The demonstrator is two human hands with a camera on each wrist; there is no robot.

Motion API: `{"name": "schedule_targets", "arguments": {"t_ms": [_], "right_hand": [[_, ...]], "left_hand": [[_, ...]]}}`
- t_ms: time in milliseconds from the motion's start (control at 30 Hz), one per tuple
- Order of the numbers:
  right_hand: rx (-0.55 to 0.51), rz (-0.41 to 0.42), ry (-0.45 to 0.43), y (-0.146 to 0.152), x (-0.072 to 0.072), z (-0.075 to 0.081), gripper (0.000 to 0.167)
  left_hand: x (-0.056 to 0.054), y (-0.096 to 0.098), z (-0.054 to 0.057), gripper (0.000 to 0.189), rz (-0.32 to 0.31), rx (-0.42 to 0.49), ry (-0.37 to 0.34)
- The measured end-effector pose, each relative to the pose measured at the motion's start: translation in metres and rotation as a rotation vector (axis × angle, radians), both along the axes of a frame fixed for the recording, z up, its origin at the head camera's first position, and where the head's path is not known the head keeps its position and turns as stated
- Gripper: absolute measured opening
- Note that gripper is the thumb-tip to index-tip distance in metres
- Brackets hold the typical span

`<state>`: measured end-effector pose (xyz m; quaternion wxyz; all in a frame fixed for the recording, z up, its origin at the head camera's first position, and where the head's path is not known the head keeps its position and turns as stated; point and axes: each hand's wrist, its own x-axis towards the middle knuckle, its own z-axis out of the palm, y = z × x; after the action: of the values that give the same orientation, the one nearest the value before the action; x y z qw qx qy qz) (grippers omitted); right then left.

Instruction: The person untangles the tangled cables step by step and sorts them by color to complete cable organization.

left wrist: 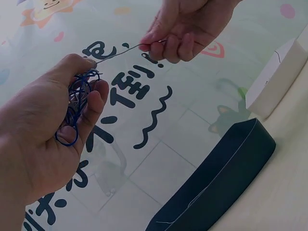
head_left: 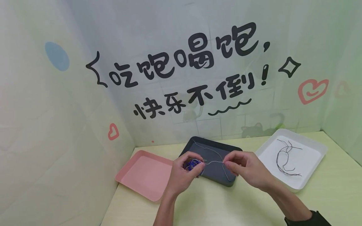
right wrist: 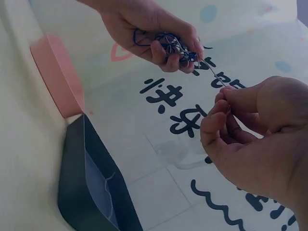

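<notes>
A tangled bundle of blue and grey wires [head_left: 193,164] lies in my left hand [head_left: 183,174], its fingers and thumb curled round it. Loops of blue wire [left wrist: 67,137] poke out from the palm in the left wrist view. From the bundle one thin pale wire [head_left: 214,162] stretches across to my right hand [head_left: 249,168], which pinches it between thumb and forefinger. Both hands are held above the near side of a dark grey tray [head_left: 217,180]. Part of the bundle is hidden by the left fingers.
Inside the dark tray lies a thin pale wire [head_left: 207,147]. To the left is a pink tray [head_left: 144,175]. At the right stands a white tray [head_left: 311,157] with several bent grey wires [head_left: 278,160] in it. A printed curtain [head_left: 175,28] hangs behind the table [head_left: 206,207].
</notes>
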<state>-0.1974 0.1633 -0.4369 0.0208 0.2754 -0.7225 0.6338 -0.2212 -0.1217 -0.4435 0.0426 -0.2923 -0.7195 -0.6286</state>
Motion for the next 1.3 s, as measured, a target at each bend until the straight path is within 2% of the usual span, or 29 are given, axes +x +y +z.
{"name": "schedule_targets", "arguments": {"t_ms": [133,267,433,667,800,933,1033,1200,1300], "right_hand": [[0.155,-0.179,0.205,0.005,0.003,0.004,0.02],[0.21,-0.295,0.346,0.011,0.003,0.008,0.029],[0.244,-0.349,0.392,0.019,0.004,0.01,0.033],[0.306,-0.399,0.483,0.027,0.002,0.005,0.038],[0.356,-0.395,0.49,0.031,0.003,0.001,0.04],[0.377,-0.391,0.458,0.035,0.005,-0.002,0.038],[0.363,-0.409,0.418,0.035,0.005,-0.003,0.034],[0.33,-0.488,0.334,0.036,0.005,-0.002,0.026],[0.31,-0.55,0.289,0.037,0.004,-0.001,0.021]], "left_hand": [[0.0,-0.008,0.003,0.017,-0.01,-0.013,-0.018],[0.0,-0.015,0.006,0.015,0.015,-0.024,-0.004],[-0.001,-0.019,0.007,0.015,0.049,-0.027,0.04],[-0.001,-0.019,0.007,0.016,0.043,-0.016,0.042],[0.0,-0.022,0.007,0.015,0.054,-0.019,0.04],[-0.001,-0.027,0.008,0.016,0.069,-0.008,0.042],[-0.001,-0.029,0.008,0.015,0.056,-0.008,0.043],[-0.003,-0.029,0.006,0.014,0.03,-0.01,0.053],[-0.003,-0.031,0.007,0.014,0.037,-0.011,0.059]]}}
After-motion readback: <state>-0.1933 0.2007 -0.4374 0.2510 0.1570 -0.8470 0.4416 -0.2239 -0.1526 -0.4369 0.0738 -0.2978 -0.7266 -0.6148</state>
